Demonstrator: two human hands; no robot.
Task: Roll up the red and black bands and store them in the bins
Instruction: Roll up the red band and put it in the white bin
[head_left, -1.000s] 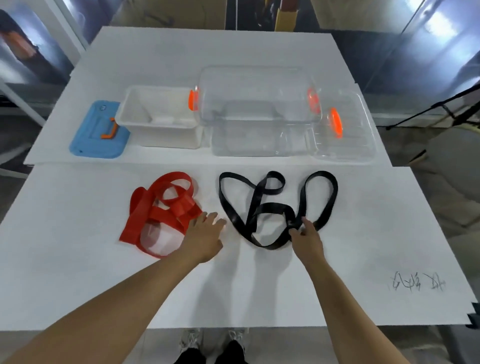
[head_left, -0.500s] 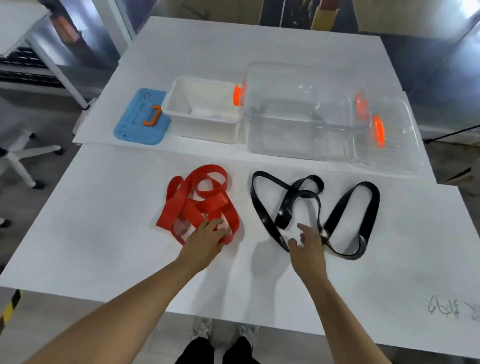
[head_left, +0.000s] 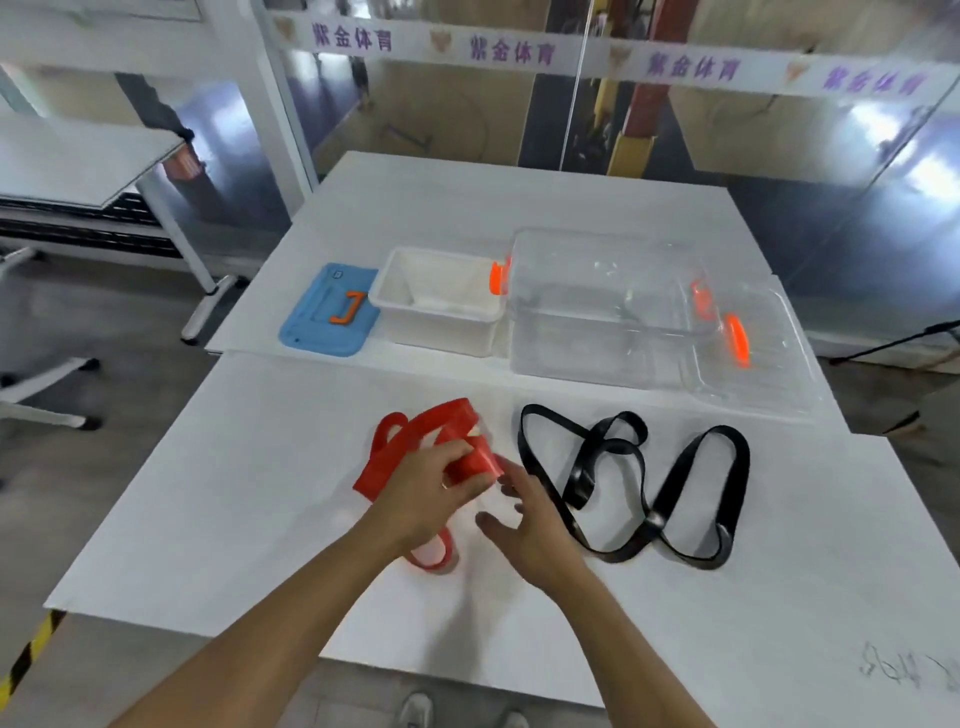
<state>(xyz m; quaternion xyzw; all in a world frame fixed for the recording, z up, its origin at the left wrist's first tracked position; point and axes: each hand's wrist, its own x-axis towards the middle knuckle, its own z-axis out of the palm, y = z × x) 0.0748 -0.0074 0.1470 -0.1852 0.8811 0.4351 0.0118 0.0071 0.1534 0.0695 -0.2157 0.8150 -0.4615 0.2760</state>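
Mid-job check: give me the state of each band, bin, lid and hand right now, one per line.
red band: partly lifted, bunched, not rolled
black band: loose loops flat on table, untouched
white bin: open, no band inside
blue lid: off, flat beside white bin
clear bin: open, no band inside
clear lid: off, beside clear bin
left hand: grips red band
right hand: open, fingers reaching toward red band

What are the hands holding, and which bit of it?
The left hand grips the red band at a bunched fold near its right end. The right hand is open beside it, holding nothing.
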